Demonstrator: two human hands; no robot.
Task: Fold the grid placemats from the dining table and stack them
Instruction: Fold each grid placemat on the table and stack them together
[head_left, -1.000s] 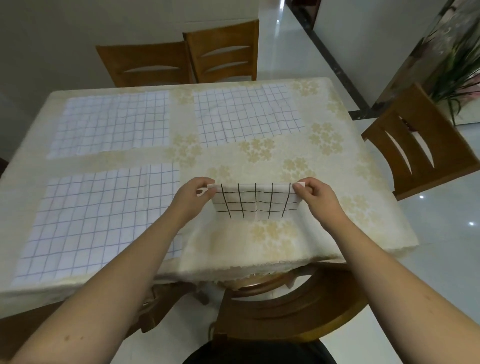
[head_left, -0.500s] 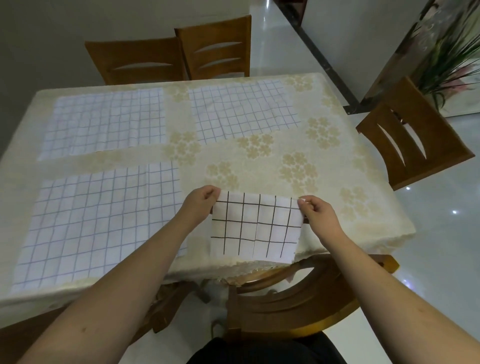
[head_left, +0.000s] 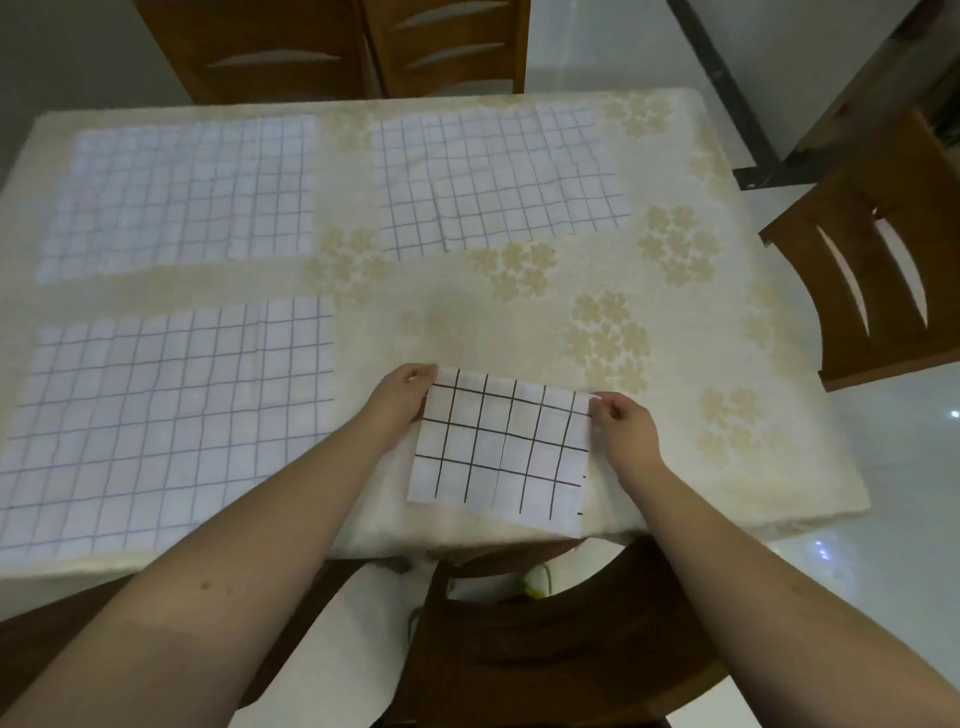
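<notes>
A small folded white placemat with a bold black grid (head_left: 501, 447) hangs over the table's near edge. My left hand (head_left: 402, 395) pinches its upper left corner and my right hand (head_left: 618, 423) pinches its upper right corner. Three unfolded grid placemats lie flat on the table: one at the near left (head_left: 166, 421), one at the far left (head_left: 182, 192), one at the far middle (head_left: 498, 176).
The table (head_left: 649, 291) wears a cream cloth with pale flower prints. A wooden chair (head_left: 878, 260) stands at the right, two chairs (head_left: 332, 47) at the far side, and another (head_left: 550, 644) right below the near edge.
The folded placemat has dropped open from a narrow strip to a taller hanging rectangle, and both hands have drawn it back toward the near table edge.
</notes>
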